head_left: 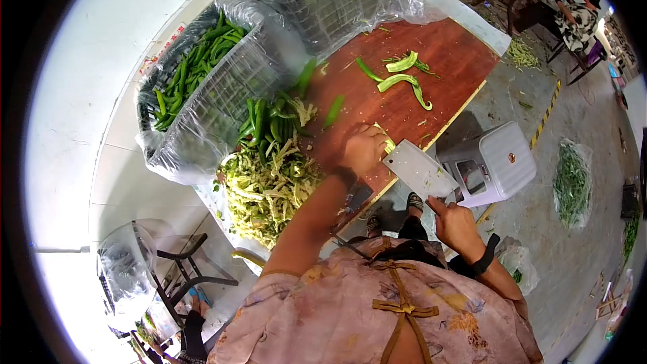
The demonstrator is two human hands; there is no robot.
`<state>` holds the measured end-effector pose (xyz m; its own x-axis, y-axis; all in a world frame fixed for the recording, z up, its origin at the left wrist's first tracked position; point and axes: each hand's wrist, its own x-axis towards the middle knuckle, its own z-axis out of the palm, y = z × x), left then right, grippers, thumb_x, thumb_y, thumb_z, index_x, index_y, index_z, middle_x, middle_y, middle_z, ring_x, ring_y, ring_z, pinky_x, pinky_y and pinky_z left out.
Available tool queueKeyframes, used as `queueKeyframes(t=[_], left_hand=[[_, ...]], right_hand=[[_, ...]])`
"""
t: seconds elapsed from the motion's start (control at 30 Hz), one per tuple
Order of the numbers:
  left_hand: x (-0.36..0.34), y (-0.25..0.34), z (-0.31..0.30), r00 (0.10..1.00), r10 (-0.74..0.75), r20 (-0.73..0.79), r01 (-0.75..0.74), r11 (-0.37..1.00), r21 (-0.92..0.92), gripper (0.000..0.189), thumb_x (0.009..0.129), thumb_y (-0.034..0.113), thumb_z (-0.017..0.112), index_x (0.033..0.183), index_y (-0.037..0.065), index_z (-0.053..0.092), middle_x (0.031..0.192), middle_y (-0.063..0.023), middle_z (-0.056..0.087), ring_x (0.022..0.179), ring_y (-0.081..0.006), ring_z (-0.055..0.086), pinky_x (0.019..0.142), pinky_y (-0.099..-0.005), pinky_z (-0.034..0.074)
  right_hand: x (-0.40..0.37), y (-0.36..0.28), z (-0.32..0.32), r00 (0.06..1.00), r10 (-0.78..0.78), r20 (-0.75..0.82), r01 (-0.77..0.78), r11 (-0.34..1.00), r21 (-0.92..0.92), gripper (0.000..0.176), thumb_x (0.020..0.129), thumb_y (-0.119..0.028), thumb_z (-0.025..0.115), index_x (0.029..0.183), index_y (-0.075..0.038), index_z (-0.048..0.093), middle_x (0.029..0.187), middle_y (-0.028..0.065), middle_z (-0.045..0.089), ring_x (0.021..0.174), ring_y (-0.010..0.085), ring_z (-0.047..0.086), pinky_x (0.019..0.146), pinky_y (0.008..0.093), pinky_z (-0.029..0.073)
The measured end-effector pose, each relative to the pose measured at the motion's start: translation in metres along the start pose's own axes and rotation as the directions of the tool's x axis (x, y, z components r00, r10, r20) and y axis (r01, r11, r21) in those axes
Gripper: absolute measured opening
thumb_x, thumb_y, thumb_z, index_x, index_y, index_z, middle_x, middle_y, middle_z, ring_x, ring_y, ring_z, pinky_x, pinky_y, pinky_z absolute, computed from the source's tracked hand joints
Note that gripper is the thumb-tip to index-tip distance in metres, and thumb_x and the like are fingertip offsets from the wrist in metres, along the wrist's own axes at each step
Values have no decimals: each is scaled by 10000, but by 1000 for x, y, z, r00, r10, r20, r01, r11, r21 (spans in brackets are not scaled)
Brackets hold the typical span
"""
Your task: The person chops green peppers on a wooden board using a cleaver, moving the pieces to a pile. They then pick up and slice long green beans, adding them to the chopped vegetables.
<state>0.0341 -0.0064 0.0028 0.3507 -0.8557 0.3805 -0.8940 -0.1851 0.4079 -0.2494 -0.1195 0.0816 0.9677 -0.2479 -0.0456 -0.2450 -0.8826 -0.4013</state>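
My left hand (364, 149) is closed over a piece of pale green pepper (384, 136) at the near edge of the red-brown board (431, 47). My right hand (455, 226) grips the handle of a wide cleaver (420, 170), whose blade lies over the board's edge beside the fingers of my left hand. Farther up the board are split green peppers (404, 82) and small scraps. To the left, whole green peppers (259, 121) rest against a heap of pale seedy cores (266, 189).
A plastic-lined crate of green peppers (202, 68) stands at the upper left, another lined crate (330, 7) behind it. A white-topped stool or bin (507, 162) is right of the board. A seated person (578, 20) works at the upper right. Bagged greens (572, 182) lie on the floor.
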Motion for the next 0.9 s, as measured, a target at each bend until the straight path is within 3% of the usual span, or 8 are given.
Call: queueKeyframes(t=[0.07, 0.43, 0.53, 0.63, 0.7, 0.77, 0.83, 0.9], left_hand=[[0, 6, -4, 1000, -18, -9, 18, 1000, -5, 155, 783, 128, 606, 914, 90, 680, 987, -66, 641, 959, -289, 564, 832, -394, 470], [-1, 2, 3, 996, 45, -71, -40, 997, 61, 212, 747, 57, 569, 928, 84, 676, 947, -75, 655, 914, -291, 592, 823, -392, 479], [-3, -1, 7, 998, -68, -2, 68, 995, 75, 238, 732, 53, 575, 946, 81, 675, 964, -78, 662, 934, -294, 598, 872, -406, 462], [0, -9, 6, 994, -92, 59, 93, 996, -12, 322, 726, 58, 586, 1039, 63, 662, 1060, -100, 660, 1037, -293, 588, 942, -398, 439], [-2, -9, 7, 961, -273, 44, 267, 957, 111, 419, 732, 73, 599, 1148, 28, 623, 1185, -122, 630, 1168, -275, 545, 1004, -389, 407], [-5, -14, 3, 972, -224, 77, 211, 967, 145, 442, 743, 80, 599, 1180, 15, 603, 1232, -125, 606, 1207, -267, 522, 1031, -390, 381], [-6, -16, 2, 977, -180, 112, 159, 971, 179, 466, 753, 86, 599, 1211, 2, 584, 1278, -128, 583, 1246, -258, 498, 1059, -391, 355], [-12, -12, 5, 986, -163, 39, 155, 974, 163, 460, 772, 109, 596, 1224, 27, 586, 1303, -114, 571, 1259, -247, 489, 1079, -412, 320]], right_hand=[[6, 0, 10, 999, 35, 11, -35, 999, 9, 425, 753, -72, 619, 1178, -77, 606, 700, 208, 592, 599, 384, 583, 560, 462, 470], [19, 1, 23, 1000, 18, 6, -18, 1000, 12, 394, 793, -124, 594, 1186, -86, 589, 674, 210, 602, 594, 371, 601, 566, 459, 486], [38, 6, 36, 998, -12, -54, 16, 997, 76, 468, 749, -175, 685, 1202, -95, 597, 667, 199, 583, 588, 379, 582, 570, 474, 464], [32, 10, 40, 998, -1, -70, 5, 999, 52, 476, 744, -181, 696, 1202, -93, 599, 664, 200, 582, 578, 381, 578, 564, 473, 464], [25, 10, 41, 998, 16, -61, -13, 999, 46, 468, 747, -174, 692, 1199, -93, 601, 666, 200, 584, 580, 381, 580, 560, 472, 464], [20, 8, 39, 999, 29, -46, -27, 999, 41, 461, 750, -168, 688, 1197, -93, 603, 668, 201, 586, 582, 381, 582, 557, 472, 464], [19, 2, 29, 999, 2, -48, 1, 998, 59, 439, 753, -66, 563, 1190, -85, 595, 659, 215, 596, 565, 376, 591, 547, 471, 484], [34, 3, 35, 999, 3, -38, -1, 999, 53, 435, 764, -97, 595, 1199, -88, 594, 670, 212, 594, 581, 384, 591, 557, 474, 479]])
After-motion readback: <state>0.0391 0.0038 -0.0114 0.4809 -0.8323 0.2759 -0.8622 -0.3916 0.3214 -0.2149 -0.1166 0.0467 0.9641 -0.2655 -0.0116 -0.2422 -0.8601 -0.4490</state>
